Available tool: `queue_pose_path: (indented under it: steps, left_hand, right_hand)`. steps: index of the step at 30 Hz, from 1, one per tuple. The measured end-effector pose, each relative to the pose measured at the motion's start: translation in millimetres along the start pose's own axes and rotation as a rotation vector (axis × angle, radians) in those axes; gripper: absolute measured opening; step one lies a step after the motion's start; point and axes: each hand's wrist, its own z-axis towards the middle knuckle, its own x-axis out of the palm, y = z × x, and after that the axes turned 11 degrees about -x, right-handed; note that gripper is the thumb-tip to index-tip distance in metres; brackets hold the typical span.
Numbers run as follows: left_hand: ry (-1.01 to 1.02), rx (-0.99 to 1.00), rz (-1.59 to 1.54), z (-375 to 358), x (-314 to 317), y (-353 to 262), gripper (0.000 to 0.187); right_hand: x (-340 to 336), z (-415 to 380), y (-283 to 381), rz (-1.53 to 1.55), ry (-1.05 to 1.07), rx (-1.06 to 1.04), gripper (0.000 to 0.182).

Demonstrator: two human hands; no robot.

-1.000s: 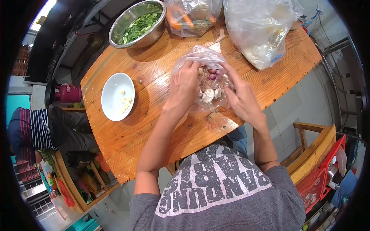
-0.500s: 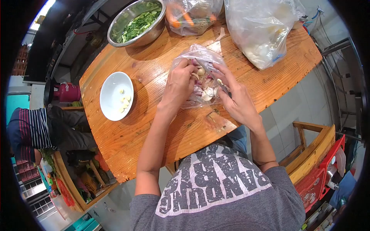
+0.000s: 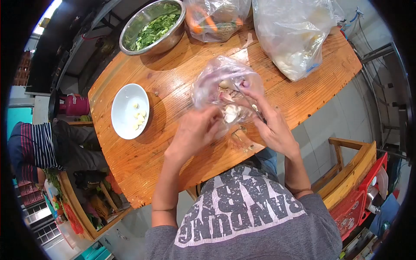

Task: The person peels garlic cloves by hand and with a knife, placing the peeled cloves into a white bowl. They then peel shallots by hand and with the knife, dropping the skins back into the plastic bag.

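Note:
A clear plastic bag [image 3: 208,80] lies open on the table, with garlic bulbs [image 3: 232,113] and reddish-skinned cloves inside. My left hand [image 3: 195,130] is at the bag's lower left edge, its fingers curled and smeared by motion. On the bag's right side, my right hand [image 3: 272,125] has its fingers bent around a thin, dark-edged knife [image 3: 260,115]. A pale garlic clove [image 3: 255,106] shows between those fingers. To the left stands a white bowl [image 3: 121,113] holding several peeled garlic cloves [image 3: 138,118].
A steel bowl of chopped greens [image 3: 158,32] stands at the back left of the wooden table [image 3: 169,95]. Beside it are a bag of carrots [image 3: 203,24] and a large plastic bag [image 3: 290,39]. Another person [image 3: 47,145] is at the far left.
My left hand has come out of the bag, moving down and left toward me. My right hand has dropped slightly, and the bag's top has sagged, its contents shifting.

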Motion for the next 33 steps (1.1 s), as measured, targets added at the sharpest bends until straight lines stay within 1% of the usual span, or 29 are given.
queue_pose_path:
  steps: [1, 4, 5, 7, 10, 12, 14, 16, 19, 23, 26, 28, 30, 32, 33]
  left_hand:
    - [0.085, -0.048, -0.053, -6, 1, -2, 0.013]
    - [0.116, -0.069, 0.036, -16, -1, -16, 0.012]
    - [0.091, -0.06, 0.083, -19, -2, -19, 0.013]
    - [0.033, -0.044, 0.001, -19, -8, -24, 0.012]
    - [-0.099, -0.036, -0.214, -12, -6, -22, 0.013]
    - [-0.168, -0.075, -0.33, -6, -3, -19, 0.014]
    - [-0.193, -0.15, -0.39, -2, 0, -21, 0.014]
    - [-0.205, -0.169, -0.37, 4, 6, -21, 0.013]
    - [-0.234, -0.16, -0.333, 5, 8, -15, 0.015]
    - [-0.264, -0.162, -0.407, 1, 11, -10, 0.021]
    - [-0.194, -0.184, -0.5, -4, 12, -13, 0.028]
    - [-0.11, -0.246, -0.66, -8, 17, -12, 0.026]
    - [-0.004, -0.315, -0.847, -9, 18, -12, 0.024]
    - [0.116, -0.398, -1.059, -11, 13, -12, 0.021]
    - [0.103, -0.368, -1.113, -12, 13, -11, 0.018]
  right_hand:
    - [-1, -1, 3, -0.008, 0.029, 0.032, 0.06]
    - [-4, -2, 8, -0.046, 0.129, 0.101, 0.062]
    - [-3, -2, 7, -0.028, 0.107, 0.074, 0.062]
    - [-1, -5, 6, 0.013, 0.062, 0.025, 0.062]
    - [-6, -1, 14, 0.162, 0.071, 0.087, 0.063]
    - [5, 2, -1, 0.078, 0.015, -0.073, 0.064]
    - [11, 5, -6, 0.036, 0.018, -0.103, 0.065]
    - [14, 10, 0, 0.034, 0.079, -0.01, 0.065]
    - [15, 11, 2, -0.027, 0.065, -0.065, 0.067]
    - [7, 2, 3, 0.076, 0.013, -0.012, 0.064]
    - [1, -4, 8, 0.179, -0.021, 0.06, 0.056]
    - [-6, -10, 21, 0.223, -0.023, 0.13, 0.047]
    - [-9, -13, 27, 0.428, -0.056, 0.132, 0.039]
    - [-6, -16, 26, 0.494, -0.031, 0.143, 0.035]
    - [-2, -19, 22, 0.459, 0.011, 0.154, 0.034]
